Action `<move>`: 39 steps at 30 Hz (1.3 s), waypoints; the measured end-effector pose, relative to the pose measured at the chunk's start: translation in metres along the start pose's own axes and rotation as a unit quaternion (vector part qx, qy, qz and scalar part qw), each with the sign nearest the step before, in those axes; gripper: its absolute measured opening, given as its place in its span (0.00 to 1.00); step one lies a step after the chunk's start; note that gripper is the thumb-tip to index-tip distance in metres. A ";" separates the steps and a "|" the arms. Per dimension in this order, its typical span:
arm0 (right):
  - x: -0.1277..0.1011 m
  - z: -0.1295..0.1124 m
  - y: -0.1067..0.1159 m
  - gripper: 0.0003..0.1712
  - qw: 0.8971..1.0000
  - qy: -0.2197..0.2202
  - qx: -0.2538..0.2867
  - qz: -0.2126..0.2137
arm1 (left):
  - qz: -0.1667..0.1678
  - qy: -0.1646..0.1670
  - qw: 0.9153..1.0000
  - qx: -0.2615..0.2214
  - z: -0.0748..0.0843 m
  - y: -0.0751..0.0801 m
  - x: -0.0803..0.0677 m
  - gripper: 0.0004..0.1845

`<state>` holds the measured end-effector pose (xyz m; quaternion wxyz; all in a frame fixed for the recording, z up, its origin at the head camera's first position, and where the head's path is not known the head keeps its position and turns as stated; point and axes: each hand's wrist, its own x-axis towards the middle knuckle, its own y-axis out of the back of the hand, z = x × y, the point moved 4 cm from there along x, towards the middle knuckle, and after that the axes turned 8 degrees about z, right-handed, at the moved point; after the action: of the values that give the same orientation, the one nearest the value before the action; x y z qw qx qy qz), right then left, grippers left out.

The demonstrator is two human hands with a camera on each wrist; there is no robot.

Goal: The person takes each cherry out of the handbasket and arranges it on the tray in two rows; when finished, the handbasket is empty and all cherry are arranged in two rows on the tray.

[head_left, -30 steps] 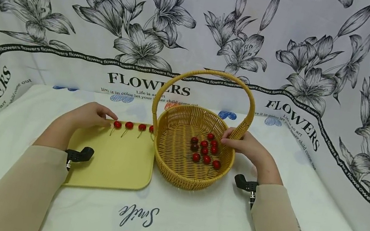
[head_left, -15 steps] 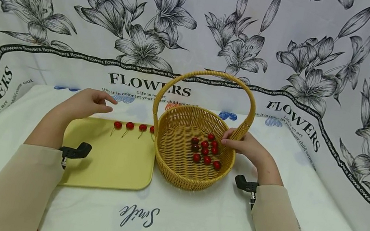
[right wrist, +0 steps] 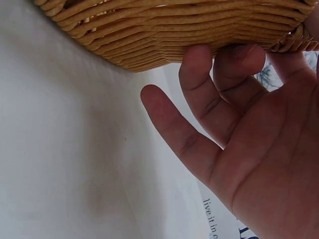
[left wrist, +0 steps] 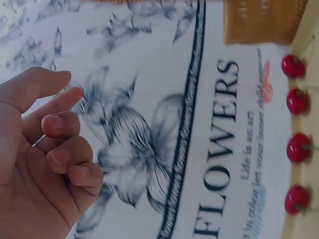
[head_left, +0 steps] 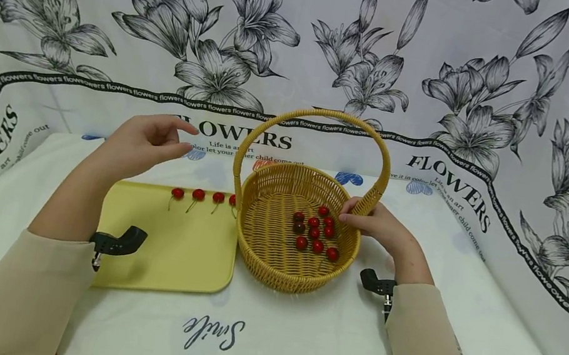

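Note:
My left hand (head_left: 138, 145) is raised above the far left part of the yellow tray (head_left: 175, 247), holding nothing. In the left wrist view its thumb and forefinger are apart and the other fingers are loosely bent. Several red cherries (head_left: 198, 195) with stems lie in a row along the tray's far edge. My right hand (head_left: 381, 225) pinches the rim of the wicker basket (head_left: 278, 277) at the right foot of its handle. Seen from the right wrist, some fingers (right wrist: 197, 79) press against the basket's outer wall. Several cherries (head_left: 317, 247) sit in the basket's right half.
The tall handle (head_left: 330, 113) arches over the basket, which stands against the tray's right side and overlaps the rightmost tray cherry in the head view. White printed cloth (head_left: 289, 343) covers the table. Behind hangs a flower-patterned curtain (head_left: 309, 36).
My left hand has left the leftmost cherry on the tray and risen up and away, its thumb and forefinger spreading apart. The right hand and the basket have stayed in place.

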<state>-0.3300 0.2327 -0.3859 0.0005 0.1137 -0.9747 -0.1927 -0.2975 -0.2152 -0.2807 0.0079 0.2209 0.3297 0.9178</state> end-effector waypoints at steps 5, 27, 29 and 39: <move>-0.001 0.000 0.002 0.11 1.000 0.000 0.000 0.001 | -0.005 -0.057 0.997 -0.055 0.038 -0.010 -0.009 0.16; 0.000 0.006 0.007 0.08 1.000 0.013 0.013 -0.006 | -0.259 -0.188 0.944 0.080 0.114 -0.186 -0.013 0.11; 0.001 0.005 0.005 0.07 1.000 0.015 0.015 -0.005 | -0.266 -0.179 0.940 0.120 0.111 -0.199 -0.004 0.12; 0.003 0.000 -0.001 0.07 0.999 0.026 0.018 -0.018 | -0.355 -0.118 0.900 0.224 0.093 -0.239 0.012 0.13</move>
<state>-0.3326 0.2309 -0.3865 0.0208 0.1362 -0.9753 -0.1724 -0.3021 0.0295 -0.3578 0.3222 0.1916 0.5801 0.7231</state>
